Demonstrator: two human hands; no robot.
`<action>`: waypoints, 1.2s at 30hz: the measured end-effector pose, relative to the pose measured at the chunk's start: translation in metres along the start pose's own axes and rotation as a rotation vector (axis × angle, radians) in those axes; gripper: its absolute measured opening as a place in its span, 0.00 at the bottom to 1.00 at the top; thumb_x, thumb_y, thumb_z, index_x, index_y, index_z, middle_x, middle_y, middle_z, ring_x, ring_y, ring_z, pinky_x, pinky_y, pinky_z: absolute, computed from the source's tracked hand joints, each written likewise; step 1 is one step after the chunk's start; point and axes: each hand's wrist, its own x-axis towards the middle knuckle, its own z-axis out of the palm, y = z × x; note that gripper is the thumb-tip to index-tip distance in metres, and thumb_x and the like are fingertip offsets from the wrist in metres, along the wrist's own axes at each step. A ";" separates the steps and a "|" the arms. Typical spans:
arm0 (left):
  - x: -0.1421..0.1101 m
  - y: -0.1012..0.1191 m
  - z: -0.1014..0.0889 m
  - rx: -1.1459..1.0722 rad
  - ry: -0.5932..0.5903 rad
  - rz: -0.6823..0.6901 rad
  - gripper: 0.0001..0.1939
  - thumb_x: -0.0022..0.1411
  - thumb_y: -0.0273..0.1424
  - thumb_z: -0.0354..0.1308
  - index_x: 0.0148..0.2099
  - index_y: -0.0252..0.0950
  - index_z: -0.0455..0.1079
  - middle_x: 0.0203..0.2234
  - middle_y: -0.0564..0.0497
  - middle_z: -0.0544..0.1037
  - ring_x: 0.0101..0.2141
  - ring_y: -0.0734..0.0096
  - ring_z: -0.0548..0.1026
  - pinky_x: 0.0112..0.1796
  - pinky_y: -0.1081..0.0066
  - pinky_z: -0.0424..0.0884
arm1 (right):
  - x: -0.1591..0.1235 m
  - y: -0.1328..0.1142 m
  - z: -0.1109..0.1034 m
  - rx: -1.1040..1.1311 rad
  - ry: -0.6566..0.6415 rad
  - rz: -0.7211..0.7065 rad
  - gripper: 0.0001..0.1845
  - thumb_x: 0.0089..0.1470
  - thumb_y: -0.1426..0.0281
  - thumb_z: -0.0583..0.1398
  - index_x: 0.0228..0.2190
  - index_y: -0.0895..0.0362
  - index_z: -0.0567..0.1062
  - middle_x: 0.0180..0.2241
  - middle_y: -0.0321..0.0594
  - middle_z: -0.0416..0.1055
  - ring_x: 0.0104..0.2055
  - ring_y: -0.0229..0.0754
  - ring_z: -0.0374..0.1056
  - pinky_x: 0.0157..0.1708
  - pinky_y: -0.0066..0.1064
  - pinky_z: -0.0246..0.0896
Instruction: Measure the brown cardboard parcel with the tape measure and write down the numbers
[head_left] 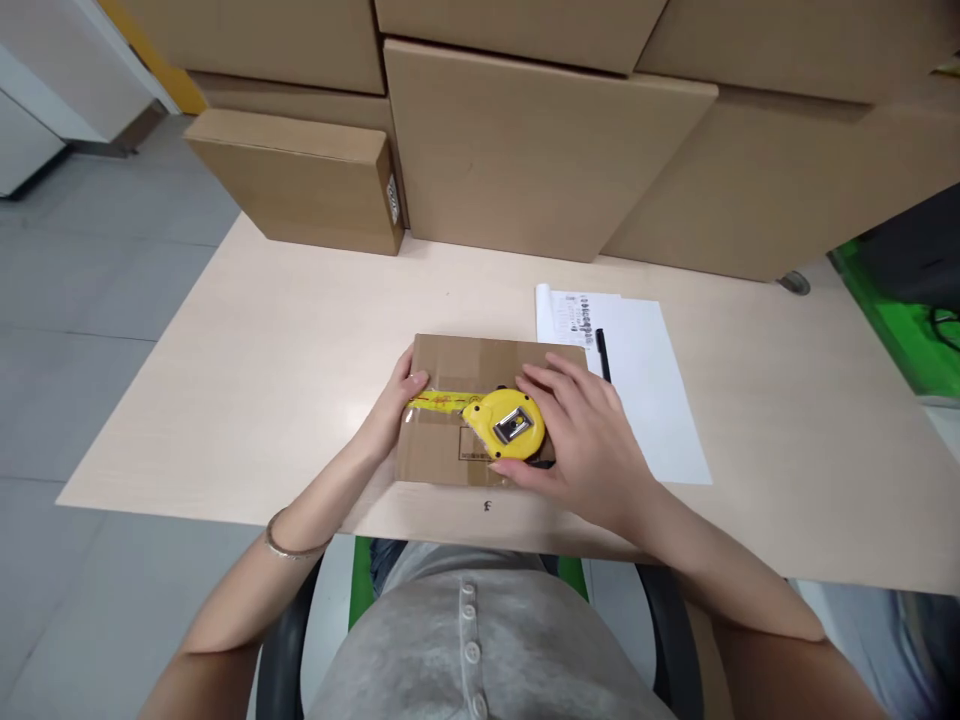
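A small taped cardboard box (pixel 480 358) lies flat near the table's front edge. Across its top runs the short yellow blade (pixel 439 401) of a tape measure (pixel 517 425) with a yellow case and a metal belt clip. My right hand (pixel 589 440) is closed around the case's right side, thumb below and fingers above. My left hand (pixel 394 400) grips the box's left edge, its thumb on top beside the blade's end. The other left fingers are mostly hidden behind the box's side.
Larger cardboard boxes (pixel 525 150) stand stacked along the back of the table (pixel 300 330). A smaller box (pixel 315 185) stands at the back left. Right of the box lie white paper sheets (pixel 660 400) and a black pen (pixel 602 352). A chair armrest (pixel 289 640) shows below.
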 end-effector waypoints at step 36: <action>0.031 -0.015 -0.049 0.428 -0.296 0.378 0.25 0.68 0.56 0.55 0.58 0.50 0.76 0.61 0.46 0.72 0.70 0.43 0.57 0.72 0.44 0.48 | 0.057 0.009 -0.024 0.243 -0.293 -0.100 0.19 0.69 0.62 0.58 0.58 0.49 0.67 0.56 0.48 0.73 0.54 0.56 0.75 0.54 0.53 0.73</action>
